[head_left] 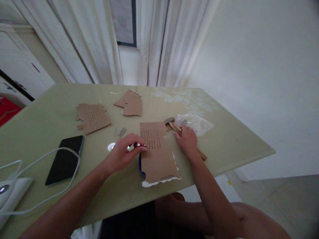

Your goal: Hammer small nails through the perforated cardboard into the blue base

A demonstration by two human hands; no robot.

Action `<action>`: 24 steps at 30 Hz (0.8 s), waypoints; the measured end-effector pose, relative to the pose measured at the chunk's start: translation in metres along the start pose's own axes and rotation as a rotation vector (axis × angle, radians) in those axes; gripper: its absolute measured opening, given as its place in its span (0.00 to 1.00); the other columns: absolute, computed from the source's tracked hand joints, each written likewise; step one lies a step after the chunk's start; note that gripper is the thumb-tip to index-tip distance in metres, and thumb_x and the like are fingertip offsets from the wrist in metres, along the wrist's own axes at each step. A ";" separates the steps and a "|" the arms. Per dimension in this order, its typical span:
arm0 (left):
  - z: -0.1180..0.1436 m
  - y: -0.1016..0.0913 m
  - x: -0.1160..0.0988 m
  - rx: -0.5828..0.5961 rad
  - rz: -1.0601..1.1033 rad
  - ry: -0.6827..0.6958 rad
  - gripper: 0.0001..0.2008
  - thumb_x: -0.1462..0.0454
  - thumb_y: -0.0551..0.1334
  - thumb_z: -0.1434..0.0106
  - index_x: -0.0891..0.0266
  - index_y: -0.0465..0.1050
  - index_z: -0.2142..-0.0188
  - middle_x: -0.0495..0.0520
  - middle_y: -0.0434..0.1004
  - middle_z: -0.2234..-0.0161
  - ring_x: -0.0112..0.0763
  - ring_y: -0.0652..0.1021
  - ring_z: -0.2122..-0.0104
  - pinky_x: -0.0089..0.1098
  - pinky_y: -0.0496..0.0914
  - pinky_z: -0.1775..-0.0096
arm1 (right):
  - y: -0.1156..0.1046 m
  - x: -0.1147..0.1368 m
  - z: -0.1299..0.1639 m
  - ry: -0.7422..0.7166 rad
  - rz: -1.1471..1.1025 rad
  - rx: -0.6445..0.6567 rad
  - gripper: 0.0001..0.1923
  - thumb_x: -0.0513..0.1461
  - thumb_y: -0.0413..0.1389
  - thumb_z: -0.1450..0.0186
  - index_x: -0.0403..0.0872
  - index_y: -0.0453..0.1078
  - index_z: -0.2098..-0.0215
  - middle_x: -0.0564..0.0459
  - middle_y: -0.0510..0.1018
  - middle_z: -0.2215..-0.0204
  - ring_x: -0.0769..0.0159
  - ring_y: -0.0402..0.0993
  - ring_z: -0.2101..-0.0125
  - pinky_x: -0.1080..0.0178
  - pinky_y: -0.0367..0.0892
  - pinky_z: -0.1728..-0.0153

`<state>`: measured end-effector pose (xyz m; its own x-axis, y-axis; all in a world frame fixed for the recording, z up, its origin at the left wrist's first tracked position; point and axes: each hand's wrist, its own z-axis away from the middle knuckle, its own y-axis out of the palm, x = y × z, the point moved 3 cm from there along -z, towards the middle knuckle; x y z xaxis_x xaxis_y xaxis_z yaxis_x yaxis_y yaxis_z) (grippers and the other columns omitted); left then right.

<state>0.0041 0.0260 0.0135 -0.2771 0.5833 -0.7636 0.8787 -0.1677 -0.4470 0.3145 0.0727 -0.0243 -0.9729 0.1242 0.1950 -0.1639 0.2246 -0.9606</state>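
A piece of brown cardboard (159, 162) with rows of small punched holes lies on the table in front of me, its near edge torn and white. Above its left side, by the holes, my left hand (126, 149) pinches what looks like a nail between thumb and forefinger, mostly hidden by the fingertips. To the right of the cardboard, my right hand (187, 141) is closed over the wooden handle of a hammer (176, 128), whose metal head rests by the cardboard's far right corner. Several loose nails (122, 132) lie beyond my left hand.
A second punched cardboard piece (96, 119) and torn cardboard scraps (133, 105) lie farther back. A clear plastic bag (194, 122) is beside the hammer. At left are a dark phone (65, 161), a white cable (47, 153) and a white power strip (17, 196). Something blue shows under the cardboard.
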 end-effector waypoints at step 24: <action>-0.001 0.002 -0.002 -0.009 -0.014 0.014 0.09 0.57 0.70 0.29 0.56 0.83 0.65 0.52 0.85 0.68 0.36 0.80 0.65 0.34 0.72 0.61 | -0.177 0.060 0.080 -0.506 -0.395 0.252 0.21 0.52 0.46 0.17 0.52 0.69 0.63 0.54 0.78 0.72 0.61 0.74 0.71 0.59 0.61 0.67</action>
<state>0.0072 0.0254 0.0144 -0.2840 0.5967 -0.7505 0.8780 -0.1526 -0.4536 0.2720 -0.0366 0.1417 -0.7789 -0.4012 0.4821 -0.4951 -0.0786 -0.8653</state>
